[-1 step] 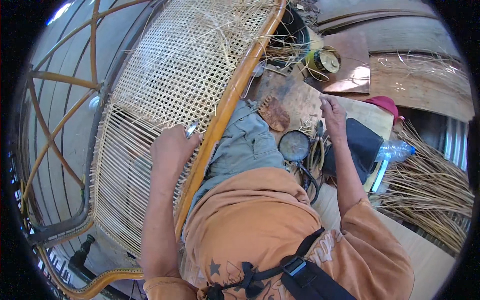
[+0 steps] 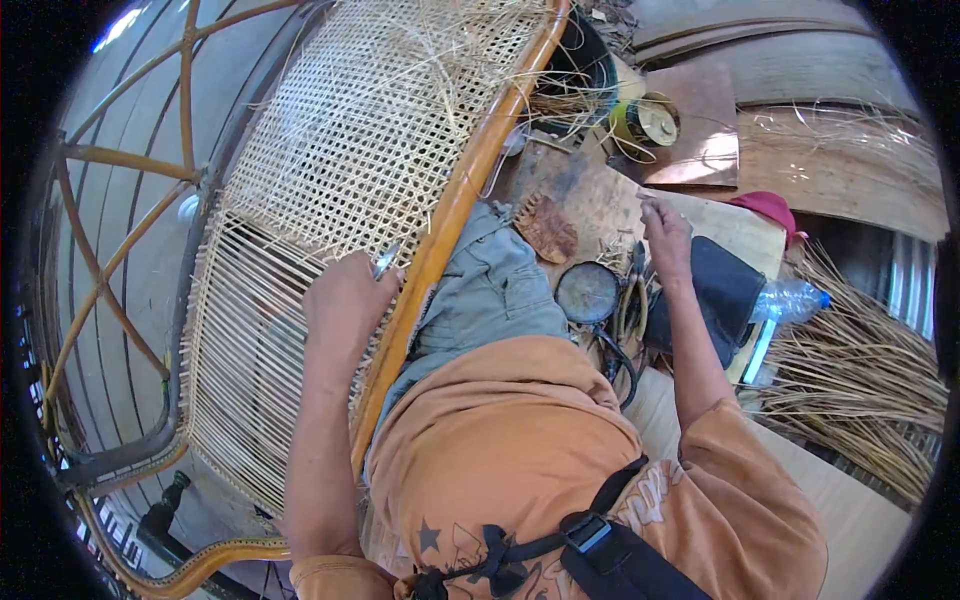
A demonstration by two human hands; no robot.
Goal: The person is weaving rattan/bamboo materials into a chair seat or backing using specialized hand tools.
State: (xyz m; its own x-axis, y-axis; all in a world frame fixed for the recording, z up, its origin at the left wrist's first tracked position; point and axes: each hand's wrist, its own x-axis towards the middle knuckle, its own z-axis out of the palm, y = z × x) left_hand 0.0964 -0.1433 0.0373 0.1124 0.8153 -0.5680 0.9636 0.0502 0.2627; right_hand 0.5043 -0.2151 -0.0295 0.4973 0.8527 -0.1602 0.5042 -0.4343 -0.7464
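A cane-webbed furniture panel [image 2: 345,165] with a glossy wooden rail [image 2: 470,190] lies slanted at my left. Its far part is woven in an open lattice; the near part has only parallel strands. My left hand [image 2: 345,295] rests on the border between the two, closed round a small shiny metal tool [image 2: 386,261] whose tip sticks out past the thumb. Its exact kind is hidden by the fingers. Over the workboard at right, my right hand [image 2: 668,238] is raised with fingertips pinched together. Whatever they hold is too thin to make out.
The board [image 2: 570,175] carries a carved brown piece [image 2: 548,228], a round dark dish [image 2: 587,293], pliers-like handles [image 2: 632,300] and a tin [image 2: 655,120]. Farther right are a black pouch [image 2: 700,300], a plastic bottle [image 2: 790,301], a bundle of cane strips [image 2: 850,370] and a red cloth [image 2: 768,208].
My right hand has dropped very slightly toward me, still pinched. My left hand stays in place on the webbing, with the metal tool's tip turned a little.
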